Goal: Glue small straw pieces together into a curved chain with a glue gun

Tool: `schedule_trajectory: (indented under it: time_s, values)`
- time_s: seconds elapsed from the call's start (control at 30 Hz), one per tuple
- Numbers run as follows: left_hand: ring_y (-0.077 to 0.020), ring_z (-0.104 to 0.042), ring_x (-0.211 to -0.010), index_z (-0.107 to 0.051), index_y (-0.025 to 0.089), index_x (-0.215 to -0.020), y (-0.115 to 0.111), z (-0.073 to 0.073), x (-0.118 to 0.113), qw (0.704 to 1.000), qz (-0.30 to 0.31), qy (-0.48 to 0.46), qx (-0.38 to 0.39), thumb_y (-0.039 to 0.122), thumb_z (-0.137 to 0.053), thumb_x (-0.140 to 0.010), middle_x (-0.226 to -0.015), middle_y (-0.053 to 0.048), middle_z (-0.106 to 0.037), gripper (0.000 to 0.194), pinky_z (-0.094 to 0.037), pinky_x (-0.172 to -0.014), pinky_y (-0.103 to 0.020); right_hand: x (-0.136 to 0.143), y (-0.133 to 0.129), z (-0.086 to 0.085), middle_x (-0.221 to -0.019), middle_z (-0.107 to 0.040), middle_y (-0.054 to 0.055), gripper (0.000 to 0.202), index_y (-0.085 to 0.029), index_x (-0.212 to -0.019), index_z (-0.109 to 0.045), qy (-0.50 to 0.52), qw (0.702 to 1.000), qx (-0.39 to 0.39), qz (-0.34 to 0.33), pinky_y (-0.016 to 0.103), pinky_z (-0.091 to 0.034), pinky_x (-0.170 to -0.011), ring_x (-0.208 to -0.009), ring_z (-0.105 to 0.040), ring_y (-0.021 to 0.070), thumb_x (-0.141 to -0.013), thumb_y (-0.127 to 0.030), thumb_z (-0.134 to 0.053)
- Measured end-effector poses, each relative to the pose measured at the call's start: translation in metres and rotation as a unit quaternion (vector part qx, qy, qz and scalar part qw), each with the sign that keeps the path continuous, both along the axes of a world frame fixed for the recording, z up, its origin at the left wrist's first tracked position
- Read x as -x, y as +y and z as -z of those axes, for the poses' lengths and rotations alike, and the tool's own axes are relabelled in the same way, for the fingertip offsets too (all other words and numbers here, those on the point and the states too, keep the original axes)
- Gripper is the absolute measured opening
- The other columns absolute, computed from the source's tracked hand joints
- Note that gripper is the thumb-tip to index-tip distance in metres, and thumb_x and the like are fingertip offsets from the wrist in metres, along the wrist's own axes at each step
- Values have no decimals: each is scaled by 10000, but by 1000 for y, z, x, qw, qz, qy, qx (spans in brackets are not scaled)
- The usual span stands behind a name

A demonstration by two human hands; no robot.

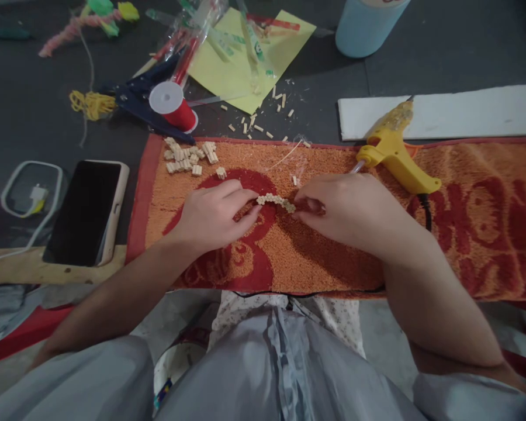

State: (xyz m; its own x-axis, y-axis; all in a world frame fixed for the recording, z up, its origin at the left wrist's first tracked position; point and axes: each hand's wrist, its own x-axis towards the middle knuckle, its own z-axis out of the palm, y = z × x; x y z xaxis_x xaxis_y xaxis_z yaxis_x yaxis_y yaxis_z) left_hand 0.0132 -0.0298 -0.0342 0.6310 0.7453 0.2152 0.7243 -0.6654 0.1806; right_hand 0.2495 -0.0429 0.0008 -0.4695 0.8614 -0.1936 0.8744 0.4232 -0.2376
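Curved strip (276,200) between both hands, above towel (328,257); left hand (217,216) pinches one end, right hand (346,207) the other. Loose piece (294,180) just beyond strip, by right fingertips. Stick pile (186,156) beyond left hand. Glue gun (392,152) beyond right hand, nearest obstacle there. Phone (85,213) left of left hand.

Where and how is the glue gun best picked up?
Probably by its handle, from the near right: the glue gun lies on its side, the handle slanting toward the person's right, while the nozzle points away, over the white board.
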Motion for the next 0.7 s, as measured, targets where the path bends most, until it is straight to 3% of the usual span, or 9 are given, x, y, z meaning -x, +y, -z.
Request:
schedule_trajectory:
  time_s: [0.43, 0.7]
  values:
    - [-136, -634, -706, -730, 190, -1013, 1, 2, -2, 1000, -13, 0, 27, 362, -490, -953, -803, -23, -680, 301, -433, -597, -254, 2, -1, -1, -866, -716, 50, 186, -200, -848, -671, -6, 1000, 6, -5, 317, -269, -618, -807, -648, 216, -885, -196, -489]
    - [-144, -639, -721, -725, 182, -1035, 1, 1, -2, 1000, -12, -7, 25, 374, -513, -945, -823, -28, -686, 300, -447, -614, -258, 2, -2, -1, -818, -693, 57, 148, -183, -812, -627, -1, 1000, -14, 2, 306, -259, -611, -742, -613, 199, -885, -302, -578]
